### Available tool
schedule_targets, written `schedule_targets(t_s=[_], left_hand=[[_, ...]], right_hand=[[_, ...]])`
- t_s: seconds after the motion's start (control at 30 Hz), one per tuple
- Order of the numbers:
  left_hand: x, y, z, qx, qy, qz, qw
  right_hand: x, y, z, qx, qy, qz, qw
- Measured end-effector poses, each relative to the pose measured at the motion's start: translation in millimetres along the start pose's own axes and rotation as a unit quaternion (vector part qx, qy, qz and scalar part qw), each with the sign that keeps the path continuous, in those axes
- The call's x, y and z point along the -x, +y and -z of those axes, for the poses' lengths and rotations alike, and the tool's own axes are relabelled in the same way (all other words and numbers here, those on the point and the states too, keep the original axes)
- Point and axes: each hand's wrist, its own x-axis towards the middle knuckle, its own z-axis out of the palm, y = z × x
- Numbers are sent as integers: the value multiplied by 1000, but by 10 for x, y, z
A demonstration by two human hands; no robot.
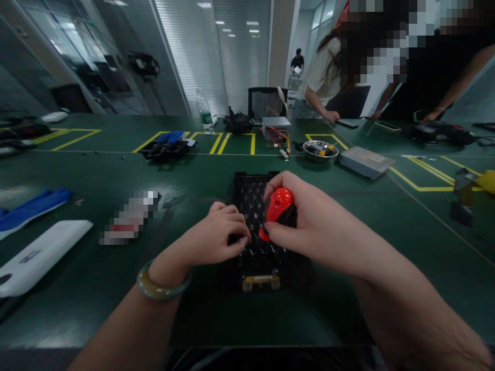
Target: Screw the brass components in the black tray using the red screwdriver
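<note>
A black ribbed electronic unit (253, 201) lies on the green table in front of me, with a gold-coloured connector (261, 282) at its near end. In my right hand (305, 221) is a screwdriver with a stubby red-and-black handle (279, 203); its shaft and tip are hidden. The fingers wrap around that handle above the unit's right side. My left hand (222, 234), below a jade-like bangle (162, 288), rests at the unit's left edge. Its fingers are curled, thumb and forefinger close together; whatever they may pinch is too small to make out.
To the left lie a white casing (42, 252), blue-and-white gloves (34, 208) and a blurred-out packet (129, 219). Farther back are a black tray (166, 149), a bottle (204, 113), a power supply (276, 123), a metal bowl (320, 154) and a grey box (365, 162). People stand across the table.
</note>
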Motion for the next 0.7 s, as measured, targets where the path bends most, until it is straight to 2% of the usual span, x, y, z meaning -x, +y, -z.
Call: schedule_targets(t_s=[0.33,0.53,0.7], left_hand=[[-21,-2,-27,32,-19,-2,999],[-57,89,-74,80,-50,-15,995],[-111,216,-181,111,-67,-22,991]], right_hand=[[-13,13,-14,16,-2,-16,1000],[74,-18,145,47,38,9,998],[195,-56,298,71,33,26,997]])
